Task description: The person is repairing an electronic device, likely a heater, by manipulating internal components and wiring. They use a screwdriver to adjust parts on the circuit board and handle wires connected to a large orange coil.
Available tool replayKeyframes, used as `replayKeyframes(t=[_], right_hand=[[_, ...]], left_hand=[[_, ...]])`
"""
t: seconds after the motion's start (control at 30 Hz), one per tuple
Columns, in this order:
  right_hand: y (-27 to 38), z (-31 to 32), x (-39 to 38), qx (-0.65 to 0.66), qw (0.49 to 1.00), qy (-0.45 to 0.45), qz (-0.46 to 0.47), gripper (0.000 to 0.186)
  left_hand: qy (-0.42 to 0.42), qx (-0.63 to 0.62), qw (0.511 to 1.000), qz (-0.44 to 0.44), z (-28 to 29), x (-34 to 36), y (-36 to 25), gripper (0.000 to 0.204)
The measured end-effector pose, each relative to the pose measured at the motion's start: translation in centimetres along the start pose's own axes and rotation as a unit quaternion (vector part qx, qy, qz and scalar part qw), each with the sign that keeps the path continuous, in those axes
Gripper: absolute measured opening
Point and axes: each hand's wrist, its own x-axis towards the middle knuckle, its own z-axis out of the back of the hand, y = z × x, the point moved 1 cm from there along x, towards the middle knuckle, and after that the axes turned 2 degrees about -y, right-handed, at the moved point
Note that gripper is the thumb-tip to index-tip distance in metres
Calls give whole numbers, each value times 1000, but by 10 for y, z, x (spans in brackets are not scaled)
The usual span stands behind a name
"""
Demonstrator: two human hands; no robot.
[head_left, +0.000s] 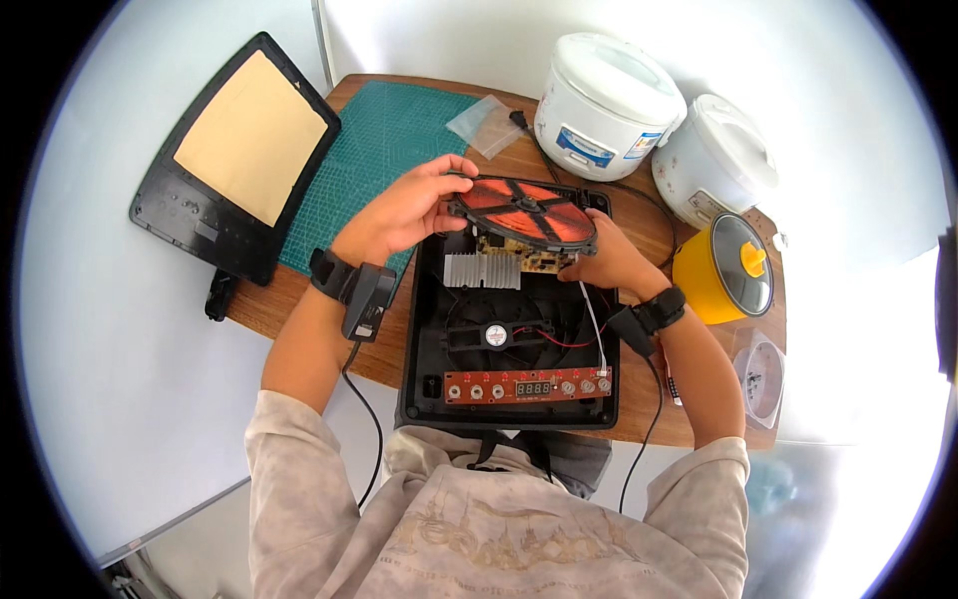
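Between my two hands is a round copper induction coil (559,213) on a black spoked frame, tilted above the far half of an opened induction cooker base (427,344). My left hand (424,203) pinches the coil's left rim, thumb on top. On the right rim, my right hand (611,258) grips with its fingers partly hidden behind the coil. Below the coil show a circuit board (544,262) and a ribbed aluminium heat sink (482,271). Nearer me in the base are a black fan (469,329) and a red control board (529,385) with a small display, joined by thin wires.
A black cover panel (289,105) with a tan sheet leans at the left by a green cutting mat (374,120). A plastic bag (489,127), two white rice cookers (604,100) (714,165), a yellow pot (704,270) and a clear tray of screws (760,384) stand around.
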Motion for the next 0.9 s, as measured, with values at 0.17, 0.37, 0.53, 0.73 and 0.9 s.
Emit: replayKeyframes(t=[0.17,0.37,0.53,0.73,0.9], right_hand=[[-16,-17,1,6,999,14,28,77],[-5,-7,-10,-31,997,-15,68,70],[-1,25,-38,29,988,-134,66,55],[10,55,-64,366,904,-83,-203,52],[49,62,-56,607,769,-83,-184,79]], left_hand=[[-7,5,1000,7,0,0,5,12],[-33,10,999,10,0,2,8,10],[-31,-14,999,7,12,3,14,10],[-32,-26,999,12,8,0,16,11],[-2,-9,1000,3,1,8,10,14]])
